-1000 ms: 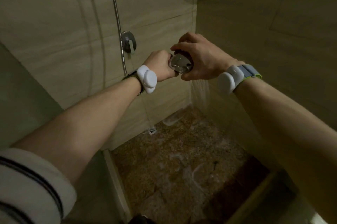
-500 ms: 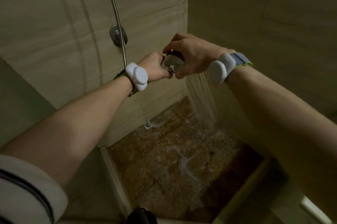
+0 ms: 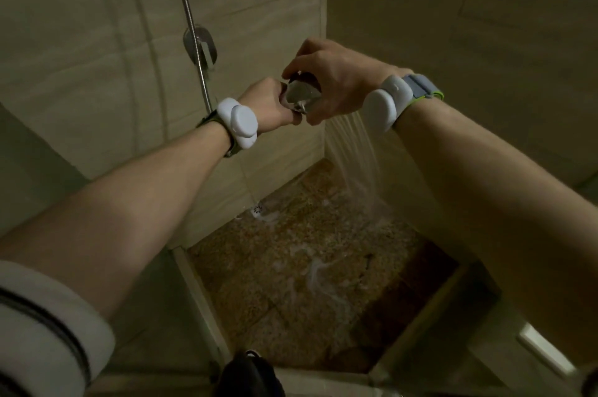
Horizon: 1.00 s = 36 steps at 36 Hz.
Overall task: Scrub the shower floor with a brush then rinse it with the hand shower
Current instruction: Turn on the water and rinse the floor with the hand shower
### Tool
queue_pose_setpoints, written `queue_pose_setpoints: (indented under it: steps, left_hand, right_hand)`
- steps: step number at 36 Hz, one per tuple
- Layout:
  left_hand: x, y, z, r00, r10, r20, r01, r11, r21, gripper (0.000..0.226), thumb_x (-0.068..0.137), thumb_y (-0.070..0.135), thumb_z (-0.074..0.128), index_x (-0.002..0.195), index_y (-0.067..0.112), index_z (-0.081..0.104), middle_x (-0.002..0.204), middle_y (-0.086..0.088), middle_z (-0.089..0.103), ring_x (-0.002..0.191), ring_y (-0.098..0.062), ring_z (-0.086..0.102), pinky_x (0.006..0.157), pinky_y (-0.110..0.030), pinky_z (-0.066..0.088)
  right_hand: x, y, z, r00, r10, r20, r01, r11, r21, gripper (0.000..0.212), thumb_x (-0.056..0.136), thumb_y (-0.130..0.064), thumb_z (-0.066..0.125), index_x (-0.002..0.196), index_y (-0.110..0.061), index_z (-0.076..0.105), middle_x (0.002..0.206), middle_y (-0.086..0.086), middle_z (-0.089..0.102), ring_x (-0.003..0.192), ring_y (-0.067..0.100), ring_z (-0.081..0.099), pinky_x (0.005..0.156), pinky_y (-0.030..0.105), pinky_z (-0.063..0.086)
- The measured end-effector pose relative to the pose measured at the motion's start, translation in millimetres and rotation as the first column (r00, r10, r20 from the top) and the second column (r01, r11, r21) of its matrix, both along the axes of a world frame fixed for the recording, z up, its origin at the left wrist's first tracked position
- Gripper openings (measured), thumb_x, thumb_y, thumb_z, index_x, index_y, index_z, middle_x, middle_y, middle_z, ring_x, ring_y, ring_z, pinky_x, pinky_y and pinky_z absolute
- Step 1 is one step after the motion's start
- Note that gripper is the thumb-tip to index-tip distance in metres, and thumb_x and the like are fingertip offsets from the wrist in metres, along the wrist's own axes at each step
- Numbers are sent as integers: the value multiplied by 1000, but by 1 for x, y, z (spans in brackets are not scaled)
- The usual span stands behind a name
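The left hand is curled round the handle of the one hand shower, and the right hand bends its fingers over the head. One spray of water falls to the far right of the shower floor, which bears one drain and foam streaks. Two white wrist devices show, one on each arm, and one metal hose runs up the wall.

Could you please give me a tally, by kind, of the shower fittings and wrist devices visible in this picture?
Hand shower, gripped by left hand and right hand: 1
Metal hose: 1
Wall valve: 1
Floor drain: 1
White wrist devices: 2
Total: 6
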<state>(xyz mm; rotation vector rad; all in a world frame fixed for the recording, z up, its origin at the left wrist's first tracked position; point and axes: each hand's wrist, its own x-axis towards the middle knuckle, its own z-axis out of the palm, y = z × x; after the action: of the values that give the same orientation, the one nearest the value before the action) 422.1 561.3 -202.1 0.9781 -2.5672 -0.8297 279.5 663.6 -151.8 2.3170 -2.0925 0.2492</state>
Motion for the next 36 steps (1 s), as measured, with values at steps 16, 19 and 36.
queue_pose_setpoints:
  steps: [16, 19, 36]
  left_hand:
    - [0, 13, -1, 997, -77, 30, 73, 993, 95, 12, 80, 14, 75, 74, 13, 65, 62, -7, 61, 55, -20, 57, 54, -31, 45]
    - [0, 13, 0, 998, -62, 28, 60, 996, 62, 17, 79, 13, 76, 68, 14, 62, 58, -5, 59, 48, -17, 54, 49, -25, 41]
    - [-2, 11, 4, 999, -51, -7, 52, 996, 70, 27, 76, 17, 76, 57, 19, 57, 44, 7, 53, 37, -6, 47, 38, -16, 35]
  right_hand:
    - [4, 9, 7, 999, -6, -48, 10, 996, 85, 78, 67, -42, 85, 137, -22, 59, 125, 6, 50, 107, 27, 56, 89, 49, 54]
    - [6, 9, 10, 999, -4, -46, 8, 996, 89, 77, 66, -40, 86, 136, -21, 60, 126, 7, 50, 110, 27, 55, 91, 47, 52]
    - [6, 9, 15, 998, -14, -53, 17, 998, 60, 77, 69, -42, 87, 138, -24, 58, 128, 6, 51, 111, 27, 55, 92, 49, 53]
